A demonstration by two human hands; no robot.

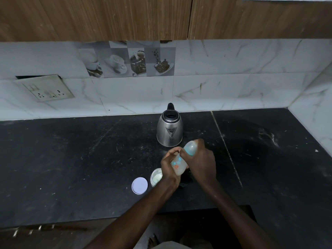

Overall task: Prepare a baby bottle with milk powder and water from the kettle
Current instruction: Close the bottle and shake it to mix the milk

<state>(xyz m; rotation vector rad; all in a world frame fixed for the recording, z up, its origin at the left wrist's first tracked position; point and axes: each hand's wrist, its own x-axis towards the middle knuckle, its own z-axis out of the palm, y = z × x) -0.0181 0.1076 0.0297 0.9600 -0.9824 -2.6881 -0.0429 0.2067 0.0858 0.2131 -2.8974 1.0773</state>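
Note:
A clear baby bottle point(178, 165) with blue and orange marks is held tilted above the black counter point(71, 159), its blue-capped top pointing up and right. My left hand point(168, 169) grips the bottle's body. My right hand point(201, 160) is closed around the bottle's cap end. Behind them stands a steel kettle point(169, 131) with its black lid open. A small open container point(156, 177) with pale powder sits just left of my left hand, partly hidden by it. Its round white lid point(139, 185) lies flat to the left.
A marble-tiled wall runs behind the counter and along the right side. A switch and socket plate point(47, 89) hangs on the wall at left. Wooden cabinets point(107, 17) are overhead. The counter's front edge is near the bottom.

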